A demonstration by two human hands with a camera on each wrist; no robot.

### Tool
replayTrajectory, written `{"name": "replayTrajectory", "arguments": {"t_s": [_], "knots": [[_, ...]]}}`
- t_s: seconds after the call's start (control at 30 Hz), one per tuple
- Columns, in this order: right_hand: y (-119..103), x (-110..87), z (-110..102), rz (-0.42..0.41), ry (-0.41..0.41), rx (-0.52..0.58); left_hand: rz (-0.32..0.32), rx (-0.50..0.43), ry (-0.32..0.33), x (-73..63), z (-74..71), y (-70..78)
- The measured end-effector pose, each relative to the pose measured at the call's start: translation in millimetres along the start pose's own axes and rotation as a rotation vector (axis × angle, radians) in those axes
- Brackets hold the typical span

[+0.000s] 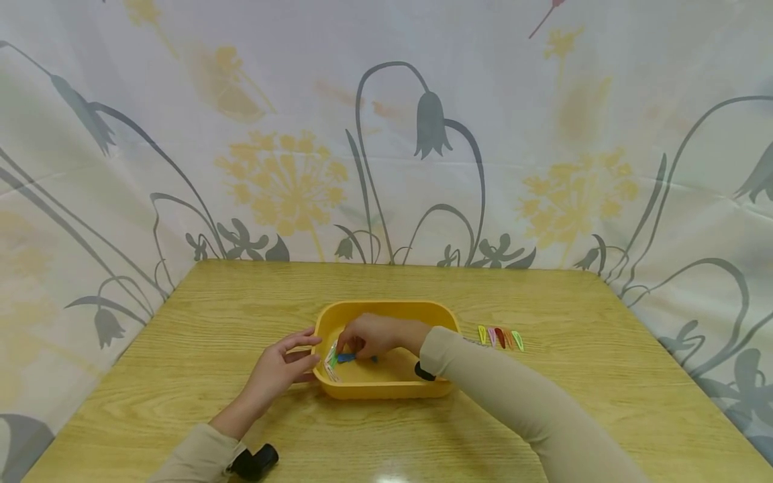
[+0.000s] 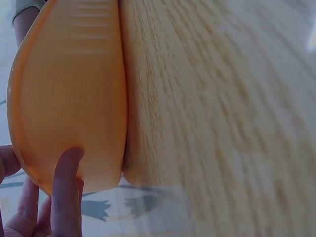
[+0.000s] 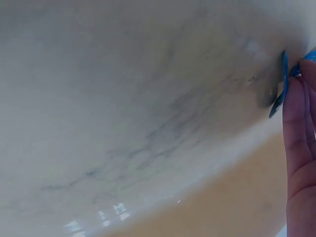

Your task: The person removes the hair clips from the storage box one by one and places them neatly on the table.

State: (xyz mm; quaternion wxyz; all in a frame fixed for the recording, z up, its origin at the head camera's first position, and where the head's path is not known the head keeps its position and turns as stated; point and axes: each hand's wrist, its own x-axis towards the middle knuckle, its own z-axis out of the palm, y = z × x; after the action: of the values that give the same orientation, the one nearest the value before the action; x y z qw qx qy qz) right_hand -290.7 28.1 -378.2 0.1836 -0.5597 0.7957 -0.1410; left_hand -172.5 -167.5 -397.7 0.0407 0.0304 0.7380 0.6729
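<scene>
A yellow plastic basin [image 1: 392, 390] sits on the wooden table. My left hand [image 1: 282, 365] holds its left end, fingertips at the rim; in the left wrist view the thumb [image 2: 68, 165] lies against the outer wall. Inside the basin my right hand [image 1: 370, 334] reaches down toward the left part of the floor. Its fingertips pinch a blue hair clip [image 3: 309, 56]; a narrow blue piece [image 3: 284, 79] shows right beside them. Next to that hand lie pale and green hair clips [image 1: 331, 362] along the basin's left wall. The right forearm hides much of the basin's right part.
To the right of the basin, a row of several snap hair clips [image 1: 500, 337] in yellow, pink, red, orange and green lies on the table [image 1: 241, 295]. A patterned cloth [image 1: 386, 134] hangs behind the table and along its sides.
</scene>
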Motion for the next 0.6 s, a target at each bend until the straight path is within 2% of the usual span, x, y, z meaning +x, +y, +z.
{"name": "replayTrajectory", "arguments": {"t_s": [0.3,0.6], "knots": [[0.6,-5.1,0.3,0.061,0.033,0.003,-0.005,-0.017,-0.008,-0.1,-0.1,-0.1],[-1.0,-2.7,2.4,0.02,0.02,-0.009,-0.002,-0.015,-0.01,-0.8,-0.4,0.4]]}}
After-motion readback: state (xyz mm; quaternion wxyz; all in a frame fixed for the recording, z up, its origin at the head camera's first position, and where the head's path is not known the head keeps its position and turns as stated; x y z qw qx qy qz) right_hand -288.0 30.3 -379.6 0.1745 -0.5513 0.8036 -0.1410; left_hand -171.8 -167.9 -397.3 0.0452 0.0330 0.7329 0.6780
